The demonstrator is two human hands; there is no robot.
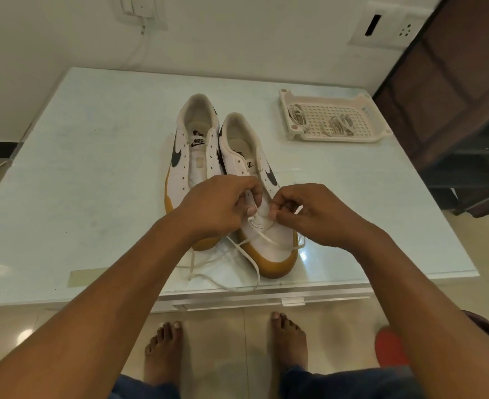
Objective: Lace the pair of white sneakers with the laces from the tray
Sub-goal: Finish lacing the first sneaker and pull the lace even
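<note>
White lace (pixel 250 256) sits only low in the right sneaker (pixel 278 254) — left hand (pixel 217 205) and right hand (pixel 309 216) both pinching it — left sneaker (pixel 191 159) bare, tray (pixel 332 138) holding more.

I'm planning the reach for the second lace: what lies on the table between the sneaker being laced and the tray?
Nothing: the head view shows only bare tabletop between that sneaker and the tray.
</note>
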